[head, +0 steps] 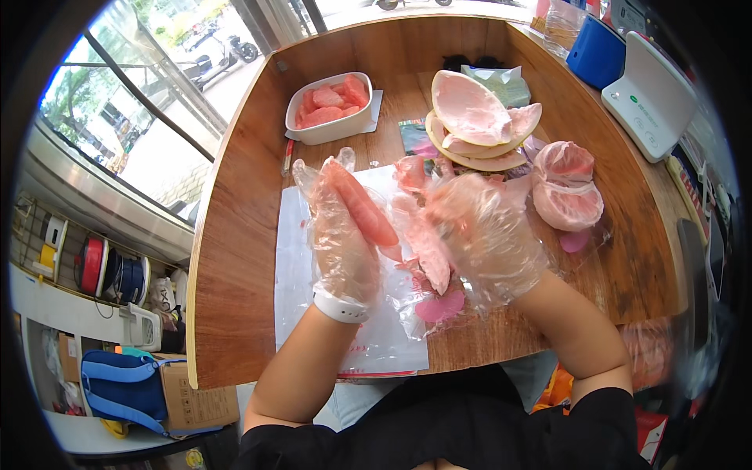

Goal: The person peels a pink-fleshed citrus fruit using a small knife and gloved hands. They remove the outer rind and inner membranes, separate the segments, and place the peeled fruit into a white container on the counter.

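Note:
My left hand (341, 252), in a clear plastic glove, holds a peeled pink pomelo segment (365, 205) between thumb and fingers. Blurred by motion, my gloved right hand (484, 241) is over a heap of pomelo membrane scraps (427, 252); whether it grips any is unclear. Beneath both hands lies a white printed sheet (299, 264). Right of that hand sits a chunk of peeled pomelo (567, 202), its segments still joined. Stacked pomelo rinds (470, 111) lie beyond the right hand. A white plastic tub (332, 134) at the back left holds several pink pomelo pieces.
Raised wooden walls (376, 47) enclose the desktop at the back and sides. Behind the rinds is a tissue pack (502, 85). A red-and-white pen-like stick (287, 157) lies below the tub. A white device (646, 94) and a blue box (596, 53) stand on the right ledge.

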Tool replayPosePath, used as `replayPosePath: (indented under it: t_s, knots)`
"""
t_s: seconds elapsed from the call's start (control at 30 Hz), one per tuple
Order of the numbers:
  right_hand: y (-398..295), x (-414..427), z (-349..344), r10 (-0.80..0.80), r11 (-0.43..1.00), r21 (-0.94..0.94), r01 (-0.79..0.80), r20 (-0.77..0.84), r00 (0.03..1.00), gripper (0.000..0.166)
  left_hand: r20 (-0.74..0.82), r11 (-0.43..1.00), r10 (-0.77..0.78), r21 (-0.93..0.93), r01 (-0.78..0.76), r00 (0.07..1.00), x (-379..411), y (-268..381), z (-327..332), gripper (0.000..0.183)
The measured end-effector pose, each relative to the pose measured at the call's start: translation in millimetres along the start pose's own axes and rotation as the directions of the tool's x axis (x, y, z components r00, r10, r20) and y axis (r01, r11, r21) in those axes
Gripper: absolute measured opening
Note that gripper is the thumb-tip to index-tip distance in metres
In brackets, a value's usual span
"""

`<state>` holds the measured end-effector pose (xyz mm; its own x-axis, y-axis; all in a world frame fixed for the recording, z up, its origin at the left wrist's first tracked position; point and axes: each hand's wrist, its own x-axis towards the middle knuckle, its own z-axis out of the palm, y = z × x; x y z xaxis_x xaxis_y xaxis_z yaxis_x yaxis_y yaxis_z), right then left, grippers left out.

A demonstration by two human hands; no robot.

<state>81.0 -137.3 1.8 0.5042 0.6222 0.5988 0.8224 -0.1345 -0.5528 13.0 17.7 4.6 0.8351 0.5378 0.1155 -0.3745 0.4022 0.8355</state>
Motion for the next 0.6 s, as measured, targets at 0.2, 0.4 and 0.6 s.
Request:
replayPosePath:
  t_s: [0.2,0.4,0.6]
  knots:
    - [-31,2,10,0.292,0.948,0.031,-0.318,0.316,0.902,0.014,-0.058,0.984,0.122,0.141,-0.113,0.991,-11,-9,4,0.033]
    - [-22,-3,30,-0.271,0.959,-0.087,0.268,-0.028,0.962,0.016,-0.042,0.953,-0.112,-0.289,0.095,0.993,-4,-26,-9,0.035]
    - [-31,-1,22,0.168,0.980,0.058,-0.193,0.293,0.941,0.019,0.181,0.769,-0.117,-0.606,0.204,0.977,-7,-26,-12,0.045]
